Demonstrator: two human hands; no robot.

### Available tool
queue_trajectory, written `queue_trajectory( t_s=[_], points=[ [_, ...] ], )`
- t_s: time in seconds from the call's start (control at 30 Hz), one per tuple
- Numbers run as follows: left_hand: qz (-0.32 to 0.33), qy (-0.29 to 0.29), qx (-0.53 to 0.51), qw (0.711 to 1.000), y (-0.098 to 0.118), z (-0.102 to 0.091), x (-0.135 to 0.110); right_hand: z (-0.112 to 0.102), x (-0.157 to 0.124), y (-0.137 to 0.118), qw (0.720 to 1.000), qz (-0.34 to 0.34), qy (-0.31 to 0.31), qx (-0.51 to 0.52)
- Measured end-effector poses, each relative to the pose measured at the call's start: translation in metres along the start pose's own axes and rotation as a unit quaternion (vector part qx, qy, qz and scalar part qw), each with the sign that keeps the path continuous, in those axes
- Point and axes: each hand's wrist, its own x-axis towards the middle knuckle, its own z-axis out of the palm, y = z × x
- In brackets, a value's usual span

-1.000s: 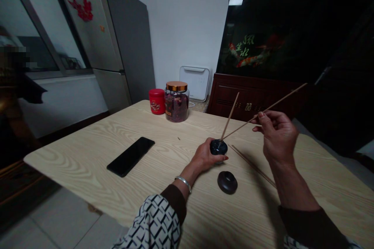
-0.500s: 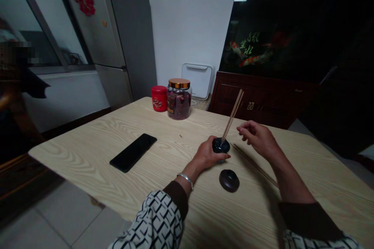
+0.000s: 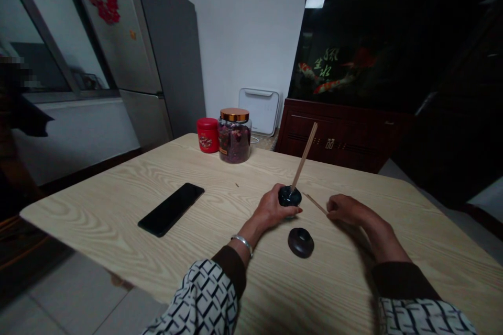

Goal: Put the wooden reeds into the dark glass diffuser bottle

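My left hand (image 3: 273, 208) is wrapped around a small glossy dark jar (image 3: 290, 197), holding it upright on the table. Several thin brown sticks (image 3: 304, 157) stand bunched in the jar's mouth, leaning right. To the right, my right hand (image 3: 349, 210) is low over the table, fingers closed at more thin sticks (image 3: 315, 203) that lie on the wood. Their near ends are hidden behind this hand. In front of the jar rests a round dark brown lid (image 3: 301, 243) with a hollow in its top.
A black phone (image 3: 172, 210) lies on the wooden table (image 3: 129, 188) at left. Toward the back stand a red canister (image 3: 207, 135) and a glass jar (image 3: 234, 138) with a copper-coloured lid. Beyond are a fridge (image 3: 173, 57) and a fish tank (image 3: 353, 52).
My right hand has come down from beside the upright sticks to the sticks on the table, its fingers closing there. My left hand still holds the jar. The view has shifted slightly.
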Motion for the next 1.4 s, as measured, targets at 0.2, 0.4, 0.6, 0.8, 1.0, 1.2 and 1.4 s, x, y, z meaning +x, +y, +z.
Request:
queue_trajectory(
  t_s=[0.2, 0.4, 0.6, 0.8, 1.0, 1.2, 1.4],
  points=[
    [0.008, 0.003, -0.012, 1.0, -0.003, 0.001, 0.001, 0.003, 0.002, 0.005, 0.997, -0.035, -0.046, 0.044],
    [0.008, 0.004, -0.003, 1.0, -0.002, 0.0, 0.0, -0.013, -0.003, 0.011, 0.992, -0.048, -0.029, 0.115],
    [0.002, 0.003, 0.004, 1.0, -0.002, 0.0, 0.0, -0.073, -0.039, -0.021, 0.881, -0.094, 0.284, 0.366],
    [0.0, 0.006, 0.009, 1.0, 0.001, -0.001, -0.001, -0.082, -0.059, -0.09, 0.642, -0.154, 0.426, 0.619],
    [-0.003, 0.006, 0.006, 1.0, 0.001, -0.001, -0.001, -0.063, -0.049, -0.109, 0.66, -0.161, 0.42, 0.602],
    [-0.001, 0.011, 0.0, 1.0, -0.002, 0.001, 0.0, -0.046, -0.041, -0.116, 0.736, -0.166, 0.358, 0.55],
    [0.002, 0.006, 0.018, 1.0, -0.002, 0.0, 0.0, -0.017, -0.026, -0.123, 0.853, -0.178, 0.254, 0.419]
  ],
)
